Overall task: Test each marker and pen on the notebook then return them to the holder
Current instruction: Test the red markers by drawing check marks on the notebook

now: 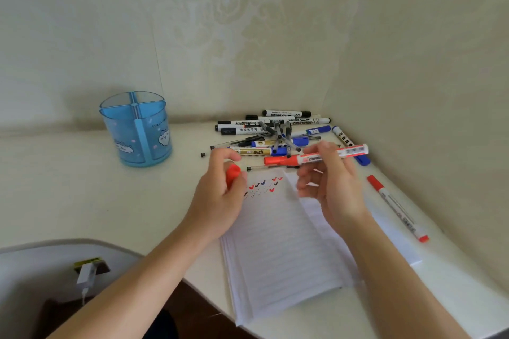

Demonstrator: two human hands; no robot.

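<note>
Two bare forearms ran up from the bottom edge, one on each side of the open lined notebook, which lay flat on the pale counter with one corner hanging past the near edge. Rows of small red, blue and black ticks sat at the top of its left page.

Both hands were above that top edge, apart from one another. Fingers of the left hand were curled round a short red piece, possibly a marker cap, though most of it was hidden in the grip. Thumb and fingers of the right hand pinched a red marker, held nearly level above the page with its red end pointing toward the left hand.

Beyond the hands, a loose pile of markers and pens lay crisscrossed against the wall: black, blue and gold-labelled ones among them. A thin clear pen lay just past the notebook's top edge, and a small black cap sat alone to the left of the pile. Another red marker, capped, lay on the notebook's right page.

A blue translucent holder, split into compartments, stood upright at the left, well apart from the pile. At lower left, below the counter, a white plug was in view.
</note>
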